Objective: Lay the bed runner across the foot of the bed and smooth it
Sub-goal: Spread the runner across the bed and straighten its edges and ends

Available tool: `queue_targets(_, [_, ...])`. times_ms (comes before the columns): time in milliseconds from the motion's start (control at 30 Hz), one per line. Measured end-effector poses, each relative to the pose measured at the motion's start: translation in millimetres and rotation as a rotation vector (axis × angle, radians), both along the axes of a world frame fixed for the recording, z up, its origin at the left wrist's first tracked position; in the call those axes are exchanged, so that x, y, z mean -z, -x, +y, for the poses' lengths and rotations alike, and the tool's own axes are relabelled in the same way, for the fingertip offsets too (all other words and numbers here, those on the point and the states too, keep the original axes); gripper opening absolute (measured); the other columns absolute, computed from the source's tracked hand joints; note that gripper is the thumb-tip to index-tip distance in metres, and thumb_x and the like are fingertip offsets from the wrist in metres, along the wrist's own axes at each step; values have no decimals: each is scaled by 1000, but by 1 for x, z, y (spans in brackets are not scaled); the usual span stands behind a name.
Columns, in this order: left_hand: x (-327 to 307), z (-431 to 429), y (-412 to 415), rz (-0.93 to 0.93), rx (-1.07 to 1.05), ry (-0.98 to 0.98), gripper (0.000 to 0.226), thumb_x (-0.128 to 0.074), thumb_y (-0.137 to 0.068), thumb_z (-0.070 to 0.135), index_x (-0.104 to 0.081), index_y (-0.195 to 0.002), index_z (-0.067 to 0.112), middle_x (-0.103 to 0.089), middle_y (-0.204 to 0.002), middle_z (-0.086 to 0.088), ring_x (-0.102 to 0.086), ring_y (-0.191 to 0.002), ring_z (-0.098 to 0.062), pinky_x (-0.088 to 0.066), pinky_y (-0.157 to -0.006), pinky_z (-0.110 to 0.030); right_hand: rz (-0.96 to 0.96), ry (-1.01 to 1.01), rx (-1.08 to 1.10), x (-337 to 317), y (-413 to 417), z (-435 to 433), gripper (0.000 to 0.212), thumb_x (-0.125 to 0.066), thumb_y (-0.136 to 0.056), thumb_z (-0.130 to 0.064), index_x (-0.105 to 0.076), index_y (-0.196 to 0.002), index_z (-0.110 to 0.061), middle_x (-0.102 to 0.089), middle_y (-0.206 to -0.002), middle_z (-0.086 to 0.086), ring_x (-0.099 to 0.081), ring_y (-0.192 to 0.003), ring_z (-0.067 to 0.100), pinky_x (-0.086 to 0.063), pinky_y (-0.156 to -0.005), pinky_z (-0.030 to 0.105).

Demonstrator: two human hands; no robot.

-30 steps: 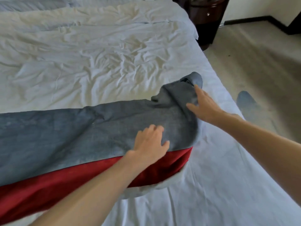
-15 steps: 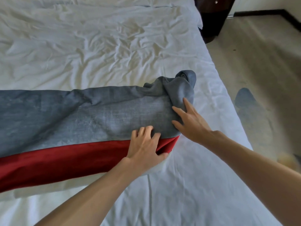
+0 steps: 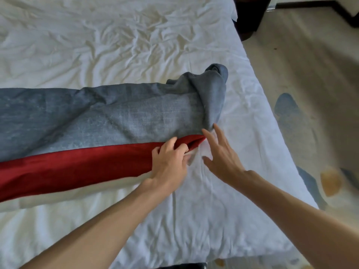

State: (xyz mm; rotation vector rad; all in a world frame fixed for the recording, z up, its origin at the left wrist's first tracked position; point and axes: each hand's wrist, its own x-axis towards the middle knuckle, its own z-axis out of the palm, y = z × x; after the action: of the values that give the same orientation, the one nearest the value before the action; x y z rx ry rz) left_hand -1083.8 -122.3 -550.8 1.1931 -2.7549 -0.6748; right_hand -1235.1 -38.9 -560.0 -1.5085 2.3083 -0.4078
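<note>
- Head view: wide bed in crumpled white sheets, filling most of the frame.
- Across it, long grey-blue woven bed runner with red band and white lining; long axis left to right, right end bunched and folded back, short of the bed's right edge.
- Left hand: fingers curled, pinching the red-and-white hem at that end.
- Right hand: fingers spread straight, holding nothing, just right of the end and nearer the folded corner; probably best placed to draw it rightward.
</note>
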Motion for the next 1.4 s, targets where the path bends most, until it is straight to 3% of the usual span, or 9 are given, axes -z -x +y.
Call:
queue_targets(200, [-45, 7, -16, 547, -66, -156, 23, -42, -91, 27, -58, -85, 12, -63, -107, 0, -60, -96, -18, -46, -82, -41, -300, 165, 324, 1, -55, -12, 100, -63, -74, -54, -8, -150, -17, -29, -150, 4, -36, -134, 22, -38, -104, 40])
queue_targets(300, [-56, 10, -25, 607, -56, -168, 28, -38, -91, 34, -57, -84, 14, -63, -103, 2, -60, -97, -16, -46, -83, -41, -378, 226, 367, -6, -72, -27, 70, -56, -80, -43, -30, -139, -18, -48, -133, 3, -46, -121, 22, -45, -95, 39])
queue_targets(467, [-59, 19, -29, 608, -102, -167, 18, -39, -92, 32, -50, -80, 25, -63, -98, 6, -60, -91, -14, -47, -77, -42, -510, 389, 558, -15, -75, -41, 11, -55, -82, -15, -60, -91, -15, -65, -87, 2, -61, -80, 20, -47, -66, 32])
queue_targets(633, [-58, 19, -23, 528, -143, -55, 21, -39, -94, 30, -49, -80, 18, -59, -87, 4, -57, -81, -16, -45, -71, -40, -312, 441, 525, -25, -38, -17, 19, -42, -79, -1, -60, -83, -3, -66, -84, 15, -58, -77, 33, -37, -61, 32])
queue_targets(767, [-52, 24, -9, 316, -143, 61, 20, -41, -96, 27, -45, -78, 20, -50, -83, 8, -49, -72, -15, -33, -68, -32, -87, 374, 269, -41, 10, 24, 13, -55, -88, -14, -62, -87, -3, -61, -94, 10, -56, -77, 30, -42, -65, 35])
queue_targets(933, [-42, 39, 10, 77, -11, 92, 10, -49, -91, 30, -53, -91, 21, -57, -99, 5, -57, -90, -21, -39, -83, -38, 272, 274, -77, -50, 47, 58, 28, -60, -82, -31, -61, -73, -4, -58, -84, 11, -51, -55, 33, -40, -56, 34])
queue_targets(1000, [-45, 46, 23, 74, 29, 93, 26, -48, -88, 39, -57, -104, 21, -58, -108, 4, -57, -97, -20, -39, -88, -38, 343, 289, -121, -42, 45, 66, 24, -55, -77, -28, -60, -70, -5, -58, -79, 13, -51, -51, 33, -41, -52, 33])
queue_targets(1167, [-58, 60, 75, -22, -143, -1, 44, -49, -87, 55, -55, -113, 21, -59, -109, -1, -58, -99, -22, -43, -80, -35, 319, 269, -129, -21, 31, 78, 26, -78, -61, -11, -65, -83, -6, -61, -88, 12, -56, -61, 30, -43, -57, 33])
queue_targets(1400, [-51, 56, 135, -268, -287, 39, 64, -61, -74, 62, -50, -113, 12, -55, -116, -9, -56, -107, -30, -43, -80, -40, 204, 396, -203, -11, 22, 95, 22, -72, -56, -8, -57, -72, -8, -56, -79, 11, -49, -60, 29, -36, -52, 32])
